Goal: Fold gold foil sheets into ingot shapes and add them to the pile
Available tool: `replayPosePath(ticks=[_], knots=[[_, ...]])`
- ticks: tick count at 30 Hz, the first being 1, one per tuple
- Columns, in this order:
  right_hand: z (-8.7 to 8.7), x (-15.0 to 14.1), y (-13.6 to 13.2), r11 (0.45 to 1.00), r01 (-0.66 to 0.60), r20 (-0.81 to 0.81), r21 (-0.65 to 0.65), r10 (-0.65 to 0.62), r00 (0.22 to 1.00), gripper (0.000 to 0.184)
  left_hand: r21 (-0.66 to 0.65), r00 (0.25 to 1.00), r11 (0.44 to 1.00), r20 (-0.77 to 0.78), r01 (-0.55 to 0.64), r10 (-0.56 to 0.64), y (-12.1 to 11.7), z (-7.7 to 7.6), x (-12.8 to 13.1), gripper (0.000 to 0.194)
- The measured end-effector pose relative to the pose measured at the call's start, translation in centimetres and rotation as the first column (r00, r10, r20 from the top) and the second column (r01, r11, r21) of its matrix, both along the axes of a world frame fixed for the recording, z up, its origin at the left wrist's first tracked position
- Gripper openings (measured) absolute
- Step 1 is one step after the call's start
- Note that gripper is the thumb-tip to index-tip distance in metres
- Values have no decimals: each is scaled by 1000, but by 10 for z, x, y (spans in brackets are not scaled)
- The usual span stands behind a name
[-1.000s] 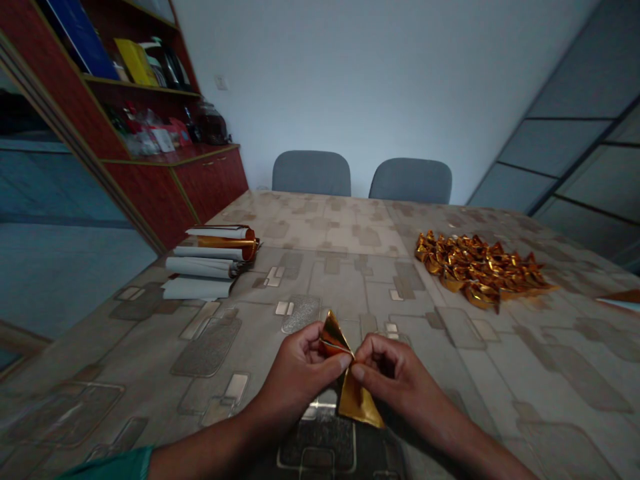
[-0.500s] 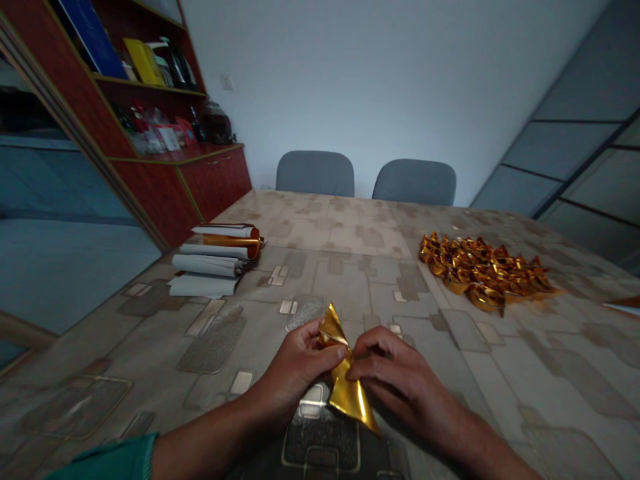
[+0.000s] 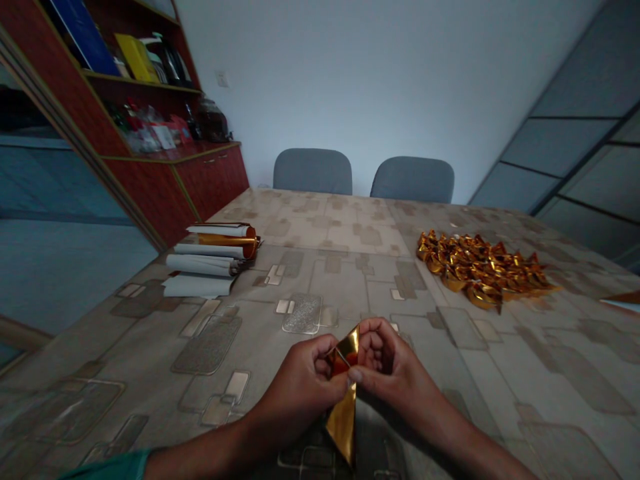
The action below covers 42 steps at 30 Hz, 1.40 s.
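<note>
Gold foil paper piece (image 3: 343, 421), folded and pinched to a narrow waist: held over the near part of the tabletop (image 3: 345, 267), whose near edge is out of view. Cannot tell whether its lower tip touches the surface.

Left hand (image 3: 307, 373): thumb and curled fingers pinching the piece at the left of the waist. Right hand (image 3: 395, 367): thumb pressed at the waist close to the left thumb, fingers curled, forefinger against the upper flap. Remaining fingertips partly hidden.

Change: half a second ago the smooth gold face showed and the upper tip leaned left. Now the piece is turned, an orange-red fold opening shows between the hands, the upper tip leans toward the right hand, and the lower flap narrows to a point. Both thumbs are now at the middle. Reading: shaping seems centred on the waist and its opening; piece judged unfinished.

Further out: heap of folded gold foil pieces (image 3: 480, 270) toward the tabletop's right edge, unchanged. Curled foil paper sheets (image 3: 213, 253), pale backs outward, by the left edge. Part of another foil sheet (image 3: 623, 300) at the right, cut off by the view. Beyond the far edge, two grey chairs (image 3: 313, 172).
</note>
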State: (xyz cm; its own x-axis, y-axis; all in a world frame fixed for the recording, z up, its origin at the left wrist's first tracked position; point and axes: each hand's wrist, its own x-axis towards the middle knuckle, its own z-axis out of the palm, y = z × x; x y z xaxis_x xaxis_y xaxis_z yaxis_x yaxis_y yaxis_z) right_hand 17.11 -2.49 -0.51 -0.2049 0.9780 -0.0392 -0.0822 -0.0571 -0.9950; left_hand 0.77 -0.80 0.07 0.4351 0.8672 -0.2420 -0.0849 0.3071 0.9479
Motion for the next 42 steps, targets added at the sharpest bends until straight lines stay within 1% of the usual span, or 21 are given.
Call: replayPosePath(ticks=[3,5,6,7,10,12,14,16,18,20,23,25,26,28,29,31,34,36,37,39,42], knots=[[2,2,-2,998,31,33,53,-33,999,40,-35,999,999,36,-1,3,3,2,-1,23],[7,6,-4,988,40,124,147,-59,991,25,-76,997,997,79,-15,21,7,6,-4,27],[11,7,-5,976,20,196,216,-63,979,17,-94,995,995,97,-25,34,10,7,-5,29],[14,9,-6,955,-18,273,297,-67,960,12,-114,993,993,111,-35,47,12,9,-7,31],[21,12,-6,841,-225,449,492,-23,893,23,-148,986,987,143,-59,80,14,10,-13,32],[21,11,-5,772,-326,515,545,-2,857,27,-156,985,985,144,-68,91,14,8,-14,34],[18,10,-4,734,-371,559,569,-14,829,28,-158,987,984,122,-81,101,12,5,-14,36],[16,10,-4,709,-381,577,593,-45,815,26,-166,988,982,112,-88,107,10,4,-13,38],[15,10,-4,698,-377,585,608,-73,808,24,-188,985,979,139,-74,101,9,7,-12,38],[17,12,-4,703,-346,564,622,-95,820,21,-212,976,977,202,-32,76,8,12,-12,32],[22,13,-4,754,-218,440,620,-103,892,14,-224,945,974,325,38,38,10,20,-15,23],[23,13,-4,826,-60,286,561,-125,950,5,-216,927,974,374,71,16,11,23,-17,24],[22,12,-4,872,34,197,488,-148,969,4,-211,930,975,368,73,10,11,23,-17,25],[18,11,-3,946,188,19,264,-200,980,13,-205,946,977,325,60,10,11,21,-17,27],[16,10,-2,963,228,-58,146,-222,973,18,-205,952,977,307,55,11,10,20,-17,29],[11,8,1,969,248,-184,-22,-247,951,26,-206,947,977,321,61,9,9,16,-15,35],[9,6,4,960,230,-307,-157,-269,913,32,-176,907,978,421,114,-30,7,13,-11,47],[9,5,4,953,197,-360,-231,-272,892,33,-146,892,982,450,121,-42,6,10,-8,56],[10,4,4,949,180,-378,-260,-271,885,33,-140,898,985,440,101,-29,7,9,-7,58],[9,1,2,944,155,-401,-291,-267,876,33,-149,925,989,378,20,39,8,7,-4,52],[7,-4,-2,957,134,-382,-256,-228,896,34,-172,951,974,248,-144,184,10,5,-2,38]])
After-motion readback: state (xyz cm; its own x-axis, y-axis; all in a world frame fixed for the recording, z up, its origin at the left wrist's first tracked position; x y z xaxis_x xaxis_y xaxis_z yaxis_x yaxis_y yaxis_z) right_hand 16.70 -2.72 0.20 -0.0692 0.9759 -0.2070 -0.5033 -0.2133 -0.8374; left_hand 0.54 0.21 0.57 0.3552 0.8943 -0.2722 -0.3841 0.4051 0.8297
